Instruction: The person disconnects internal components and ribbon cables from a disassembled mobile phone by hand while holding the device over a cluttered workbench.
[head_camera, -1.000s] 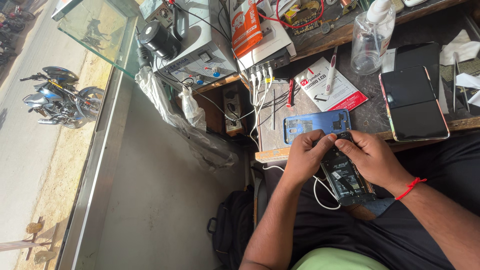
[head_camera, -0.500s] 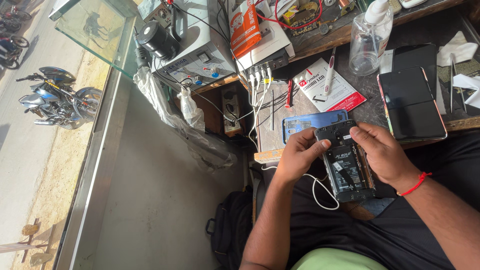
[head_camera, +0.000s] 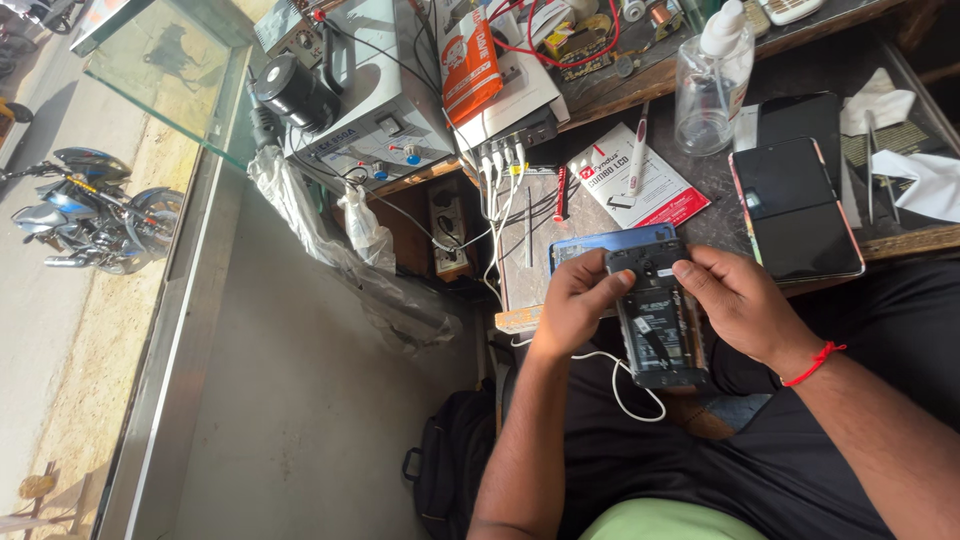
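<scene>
Both my hands hold an opened phone (head_camera: 658, 325) with its black insides showing, over my lap at the bench edge. My left hand (head_camera: 578, 300) grips its left side with the thumb on its top corner. My right hand (head_camera: 735, 300), a red thread around its wrist, holds the right side with fingertips on the top. A blue phone back cover (head_camera: 590, 247) lies on the bench just beyond the phone. A white cable (head_camera: 620, 385) hangs below it.
Two dark phones (head_camera: 795, 205) lie on the bench at right beside white tissues (head_camera: 920, 180). A clear bottle (head_camera: 710, 85), a red-and-white packet (head_camera: 640, 180), a grey power unit (head_camera: 375, 100) and tangled wires stand behind. A black bag (head_camera: 455, 465) sits on the floor. A motorbike (head_camera: 85, 210) stands outside.
The opened phone has been lifted higher toward the bench, now covering part of the blue cover. My right hand shifted from below the phone to its upper right side.
</scene>
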